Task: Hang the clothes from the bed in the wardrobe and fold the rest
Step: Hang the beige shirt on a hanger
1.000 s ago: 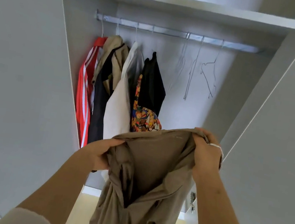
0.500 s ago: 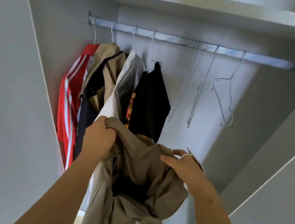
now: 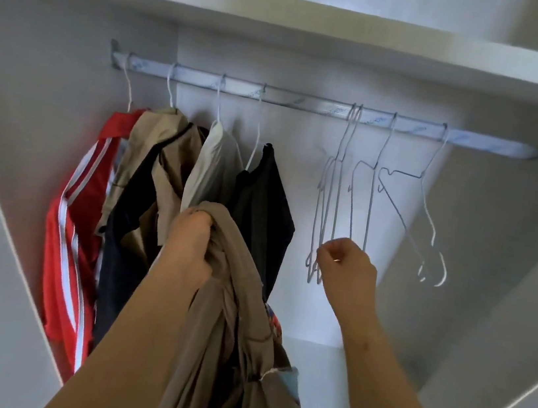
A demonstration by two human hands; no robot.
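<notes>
Already several garments are hanging at the left end of the wardrobe rail: a red striped jacket, a beige and navy top, a pale shirt and a black one. The left hand is gripping a bunched tan garment, not yet on a hanger, while the right hand, fingers curled, is reaching for the empty wire hangers; whether it is pinching one I cannot tell. The bed is out of view, so what remains is unknown.
</notes>
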